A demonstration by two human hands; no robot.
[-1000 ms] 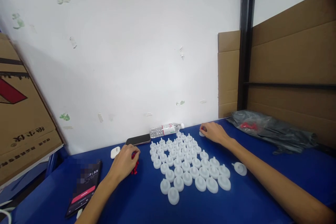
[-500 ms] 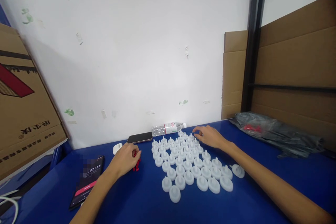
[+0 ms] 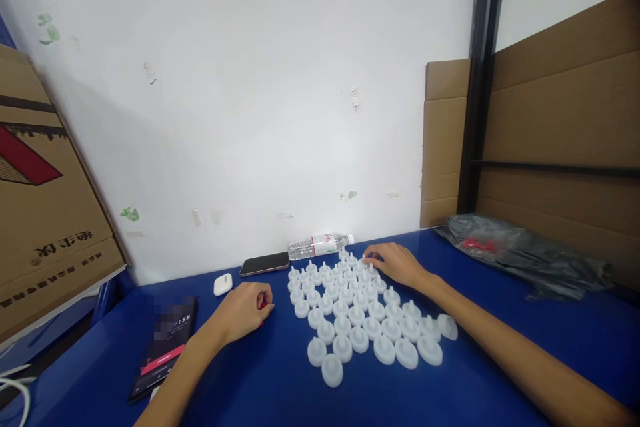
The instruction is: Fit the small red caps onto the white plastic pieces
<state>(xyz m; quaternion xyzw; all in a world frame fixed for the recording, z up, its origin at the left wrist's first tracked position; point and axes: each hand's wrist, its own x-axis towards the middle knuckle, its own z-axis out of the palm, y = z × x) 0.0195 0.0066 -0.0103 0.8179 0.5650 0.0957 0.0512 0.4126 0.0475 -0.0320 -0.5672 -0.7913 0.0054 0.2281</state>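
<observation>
Since a second ago the right hand [image 3: 397,263] has slid left from the bare cloth beside the far corner of the caps [image 3: 357,313] and now lies over their far rows, palm down, fingers bent, tips touching or just above the white tops. Whether it pinches one I cannot tell, as the fingers hide it. Over the same time the left hand [image 3: 244,310] has crept a little nearer the caps and now covers most of the red pieces [image 3: 262,305], of which only a sliver shows by the thumb. Its fingers curl loosely down onto the blue table [image 3: 280,387], and its grip is hidden too.

The caps stand in slanted rows in the middle of the table, knobs up, between the two hands. One cap [image 3: 447,327] at the right end lies tilted, just beside the nearest row and close to the right forearm.

Behind the caps a bottle [image 3: 320,245] lies on its side against the wall, with a dark phone [image 3: 264,263] to its left and a white case [image 3: 222,283] (small, rounded) left of that. A lit phone [image 3: 167,340] lies beside the left forearm. A black bag [image 3: 530,255] sits at the far right, well apart from the caps, and a box [image 3: 45,213] leans at the left
</observation>
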